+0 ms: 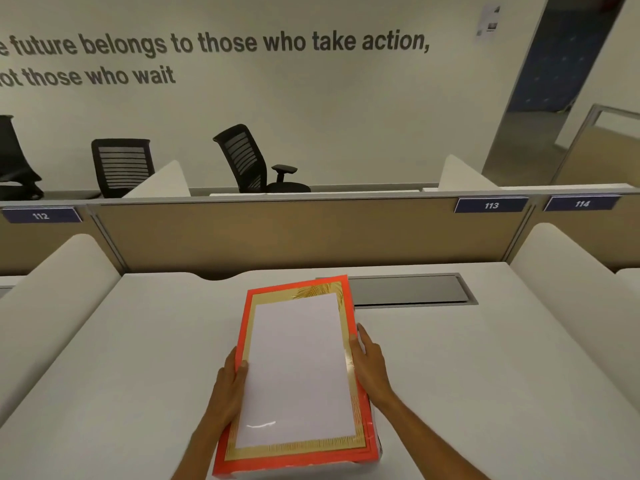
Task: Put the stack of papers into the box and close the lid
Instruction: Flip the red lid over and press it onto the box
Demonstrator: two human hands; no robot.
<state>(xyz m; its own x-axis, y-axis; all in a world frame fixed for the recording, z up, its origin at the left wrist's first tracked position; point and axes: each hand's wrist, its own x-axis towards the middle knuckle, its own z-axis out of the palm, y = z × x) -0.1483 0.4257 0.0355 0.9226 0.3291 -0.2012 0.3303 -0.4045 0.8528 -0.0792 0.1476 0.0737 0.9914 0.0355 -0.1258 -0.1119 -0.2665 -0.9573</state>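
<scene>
An orange-red box (295,463) with a gold inner border lies on the white desk (485,393) right in front of me, its long side pointing away. A white stack of papers (298,368) lies flat inside the gold border. I cannot tell whether the papers rest on a closed lid or inside the box. My left hand (230,386) grips the box's left side, thumb on top at the papers' edge. My right hand (369,365) holds the box's right side, fingers stretched along it.
A grey metal cable hatch (408,289) is set into the desk just behind the box. White curved dividers stand at the left (59,292) and right (571,289). A beige partition (294,233) closes the back, with office chairs beyond.
</scene>
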